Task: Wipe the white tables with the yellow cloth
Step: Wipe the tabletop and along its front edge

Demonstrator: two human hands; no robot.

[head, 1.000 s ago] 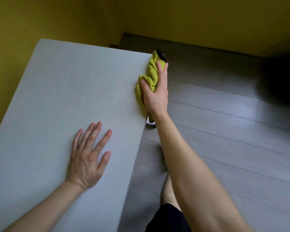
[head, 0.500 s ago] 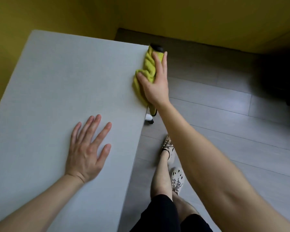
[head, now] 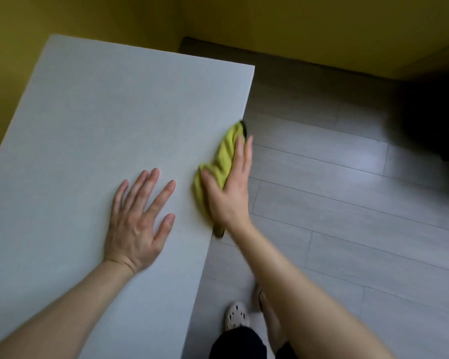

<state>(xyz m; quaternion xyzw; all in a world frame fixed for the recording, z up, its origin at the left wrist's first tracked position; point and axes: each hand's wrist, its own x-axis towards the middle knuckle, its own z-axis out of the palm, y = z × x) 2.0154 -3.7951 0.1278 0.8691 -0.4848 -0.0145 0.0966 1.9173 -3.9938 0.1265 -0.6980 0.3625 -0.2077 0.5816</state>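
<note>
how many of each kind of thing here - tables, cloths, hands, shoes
white table: 1
yellow cloth: 1
hands: 2 - left hand flat on the table, right hand pressing the cloth at the table's edge
white shoe: 1 in plain view; any other is too hidden to count
total: 5

forearms: bare | legwear: black shorts | footwear: pale perforated clogs
</note>
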